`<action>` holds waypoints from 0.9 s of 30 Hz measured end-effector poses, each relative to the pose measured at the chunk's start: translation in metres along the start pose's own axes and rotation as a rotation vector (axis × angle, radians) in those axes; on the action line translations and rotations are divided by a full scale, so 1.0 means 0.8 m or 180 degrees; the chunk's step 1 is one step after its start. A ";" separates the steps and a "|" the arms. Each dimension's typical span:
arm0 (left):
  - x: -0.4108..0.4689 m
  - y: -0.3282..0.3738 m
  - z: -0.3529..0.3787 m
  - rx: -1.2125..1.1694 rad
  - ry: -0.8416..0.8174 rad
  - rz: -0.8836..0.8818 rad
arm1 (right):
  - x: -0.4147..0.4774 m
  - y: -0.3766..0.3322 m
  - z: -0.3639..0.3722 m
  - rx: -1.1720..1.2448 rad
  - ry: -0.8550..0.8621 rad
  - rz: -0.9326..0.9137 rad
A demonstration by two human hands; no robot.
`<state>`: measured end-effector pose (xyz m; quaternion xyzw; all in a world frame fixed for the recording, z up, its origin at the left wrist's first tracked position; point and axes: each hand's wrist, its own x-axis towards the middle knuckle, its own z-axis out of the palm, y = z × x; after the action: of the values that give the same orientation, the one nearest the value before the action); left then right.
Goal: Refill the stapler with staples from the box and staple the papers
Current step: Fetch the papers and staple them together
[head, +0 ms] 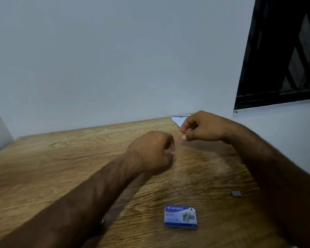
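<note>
– While both hands hang over the tabletop [43, 158], what do they hold?
– Hard to say. The left hand [154, 151] is mid-tabletop, its fingers [170, 146] curled in towards the thumb; whether anything sits inside I cannot tell. The right hand [202, 126] is just to its right and a little farther off, thumb and forefinger tips pinched together, the rest curled. A tiny reddish speck shows at the tips, too small to name.
– And the box?
– The box [181, 217] lies flat on the near side, blue, label up, well apart from both hands.
– Staples?
– One grey strip of staples [236, 193] lies loose to the right of the box, just beside the right forearm.
– Papers?
– The papers [176, 120] lie at the far edge by the wall [115, 59], partly hidden behind the right hand. A small grey thing lies on them, too blurred to name.
– Anything else?
– A dark window [279, 59] at far right.
</note>
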<state>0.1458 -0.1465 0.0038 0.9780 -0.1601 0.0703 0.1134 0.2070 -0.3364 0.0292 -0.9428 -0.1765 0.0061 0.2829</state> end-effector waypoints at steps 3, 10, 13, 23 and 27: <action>0.032 0.003 0.018 0.0003 0.0086 0.0029 | 0.026 0.026 0.006 -0.0434 0.0326 0.0250; 0.101 0.024 0.043 0.0012 -0.0006 0.0250 | 0.031 0.069 0.023 -0.0820 0.0737 0.0300; 0.124 0.032 0.053 0.0183 -0.0093 0.0298 | 0.037 0.074 0.024 -0.1104 0.0544 0.0353; 0.131 0.017 0.063 0.0366 -0.0474 0.0155 | 0.044 0.076 0.029 -0.1283 0.0222 0.0418; 0.112 0.001 0.048 0.0635 -0.0477 0.0189 | 0.040 0.064 0.036 -0.1075 0.0252 0.0210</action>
<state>0.2337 -0.1836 -0.0171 0.9818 -0.1892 0.0160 0.0011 0.2506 -0.3506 -0.0195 -0.9817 -0.1326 -0.0515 0.1268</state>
